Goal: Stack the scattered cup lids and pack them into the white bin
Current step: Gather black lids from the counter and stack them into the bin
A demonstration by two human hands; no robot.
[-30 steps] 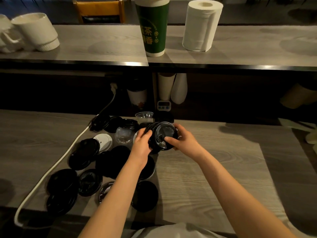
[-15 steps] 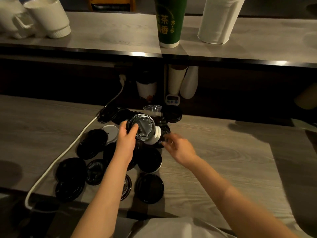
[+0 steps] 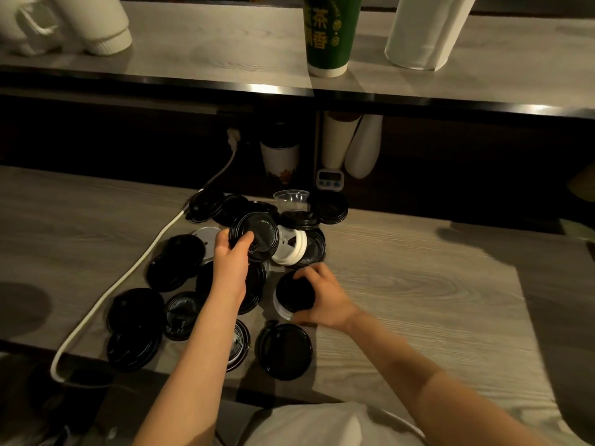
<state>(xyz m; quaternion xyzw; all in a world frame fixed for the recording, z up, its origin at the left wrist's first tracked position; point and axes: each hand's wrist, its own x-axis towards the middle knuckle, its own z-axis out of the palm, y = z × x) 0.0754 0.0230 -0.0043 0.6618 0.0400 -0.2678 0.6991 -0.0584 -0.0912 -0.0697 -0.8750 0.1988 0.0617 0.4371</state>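
1. Stack of black lids (image 3: 259, 235) is held by the left hand (image 3: 229, 263) above the wooden table (image 3: 418, 284). It is tilted, so that its top face is turned toward the camera.
2. The left fingers (image 3: 240, 241) are curled over the near rim of the stack, and the stack is gripped there.
3. White lids (image 3: 289, 247) are seen just beyond the stack, on the side away from the left fingers. Whether they belong to the held stack cannot be told.
4. The right hand (image 3: 323, 300) is placed on a single black lid (image 3: 294, 294), which lies on the table below the stack. The right fingers are curled round its rim: fingertips on the far edge, thumb on the near edge. A white rim (image 3: 279, 310) is visible under this lid, opposite the palm.
5. Loose lids are scattered around both hands. One large black lid (image 3: 285, 350) lies just below the right thumb, and a group of black lids (image 3: 135, 312) lies to the left of the left wrist.
6. A white cable (image 3: 128, 278) is laid further left of that group.
7. Beyond the left fingertips, a clear cup (image 3: 291, 198) and a small timer (image 3: 330, 179) are placed at the back of the table.
8. On the upper counter, a green cup (image 3: 331, 33) and a paper roll (image 3: 425, 30) are seen.
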